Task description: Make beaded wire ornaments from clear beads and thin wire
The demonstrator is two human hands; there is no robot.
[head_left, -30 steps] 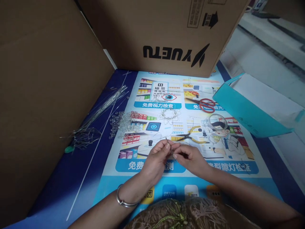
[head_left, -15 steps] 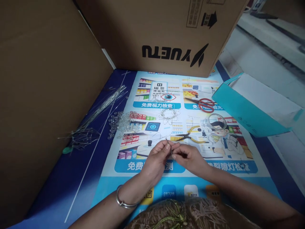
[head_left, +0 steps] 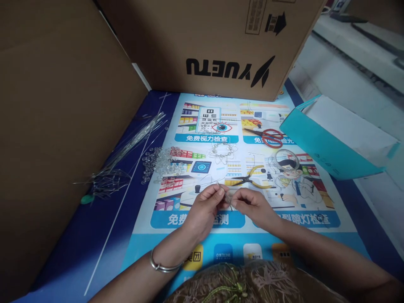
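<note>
Thin wire (head_left: 226,197) sits pinched between both hands, just above the poster (head_left: 176,235) on the bench, centre-front of view. Long axis runs diagonal: far end up-left near left fingertips, near end down-right toward right hand. Left hand (head_left: 205,208) clenched on the wire w/ thumb + forefinger; bangle (head_left: 160,265) on that wrist. Right hand (head_left: 254,208) likewise pinching the wire from the other side; fingertips of the two hands almost touching, so neither is nearer, wire lies between them. Whether a bead is on the wire: too small to tell. Outward: pliers (head_left: 252,180) just beyond the hands, yellow grips, lying flat. Wire flower piece (head_left: 222,152) further back. Clear beads (head_left: 160,163) heaped back-left; wire bundle (head_left: 126,151) beyond those by the cardboard wall. Red scissors (head_left: 268,136) back-right, teal bag (head_left: 328,145) well apart at right.
</note>
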